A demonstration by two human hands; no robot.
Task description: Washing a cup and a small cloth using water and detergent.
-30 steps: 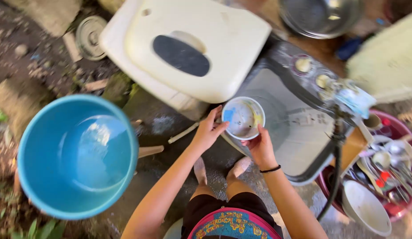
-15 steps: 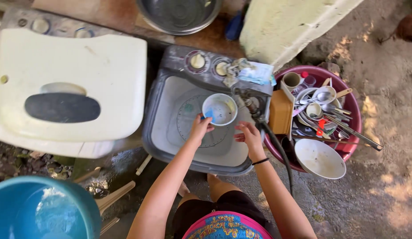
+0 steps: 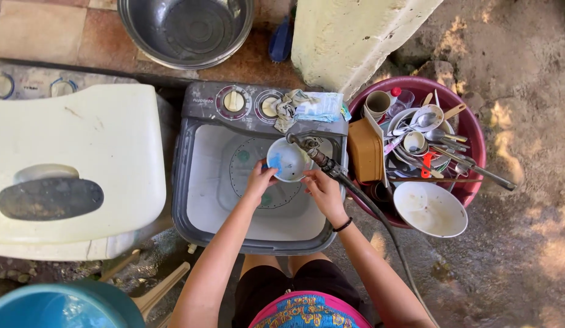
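Since half a second ago: view shifted left-to-right, washer tub now centred; small bowl [image 3: 288, 160] moved closer under the hose nozzle [image 3: 302, 142], which now overhangs its rim. Right hand [image 3: 322, 189], apart from the bowl half a second ago, now up against its near-right edge. Judged: bowl brought into place at the spout, two-handed hold regained.

Near: bare knees, black shorts and patterned pink hem at bottom edge. Blue basin [image 3: 58, 307] at lower left, well apart from both hands.

Left hand [image 3: 258, 180]: fingers [image 3: 265, 172] curled and pinching the bowl's left rim together with a blue scrap, perhaps a sponge; thumb over the rim. Bowl lies just beyond and right of these fingers, touching them, held above the tub and tilted slightly toward the person.

Right hand: fingers loosely bent, tips at the bowl's lower right edge; contact probable, exact grip not clear. Black band at the wrist. Black hose [image 3: 380, 218] passes just right of this hand, running back to the nozzle.

Beyond the fingers: grey washer tub [image 3: 200, 200], then its two dials and a crumpled cloth [image 3: 310, 106] on the panel.

Right of right hand: maroon tub [image 3: 471, 130] of spoons, cups, bowls; white bowl [image 3: 430, 209] at its near rim.

Left: cream lid [image 3: 82, 140]. Farthest: steel basin [image 3: 185, 27], pale concrete post [image 3: 355, 36].
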